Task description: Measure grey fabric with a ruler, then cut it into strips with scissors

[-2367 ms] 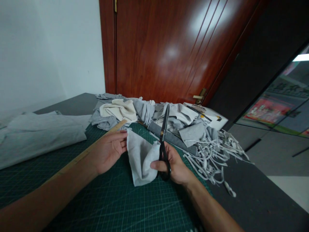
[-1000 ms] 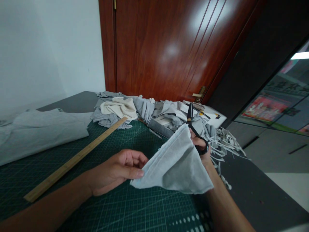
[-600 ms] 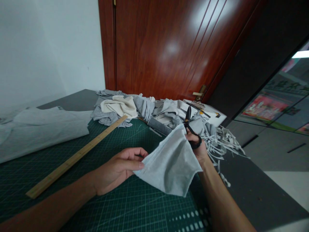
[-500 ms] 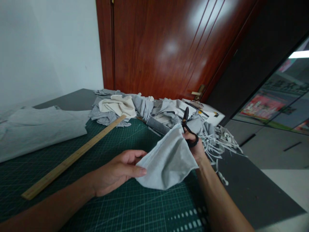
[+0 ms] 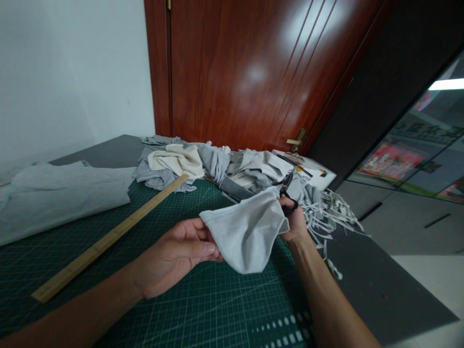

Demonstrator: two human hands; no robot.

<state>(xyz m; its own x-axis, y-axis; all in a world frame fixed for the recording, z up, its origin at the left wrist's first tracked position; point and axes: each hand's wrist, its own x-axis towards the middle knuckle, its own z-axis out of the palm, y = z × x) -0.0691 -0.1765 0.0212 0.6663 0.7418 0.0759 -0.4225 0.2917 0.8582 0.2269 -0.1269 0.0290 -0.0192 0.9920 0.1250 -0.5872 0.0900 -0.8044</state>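
My left hand (image 5: 177,256) pinches one corner of a small light grey cloth piece (image 5: 246,232) and holds it up above the green cutting mat (image 5: 181,314). My right hand (image 5: 295,222) grips black scissors (image 5: 286,193) and also holds the cloth's far corner. The cloth sags between the two hands. The scissor blades point up and away, toward the pile of fabric behind; whether they are apart is hidden.
A wooden ruler (image 5: 108,239) lies diagonally on the mat at the left. A large grey fabric sheet (image 5: 54,198) lies far left. A pile of grey and cream fabric scraps (image 5: 217,166) and cut strips (image 5: 329,212) lies behind. A wooden door (image 5: 261,72) stands beyond the table.
Both hands lifted the cloth off the mat and stretched it out between them. The right hand, with the scissors, moved away and to the right. The cloth now sags lower in the middle.
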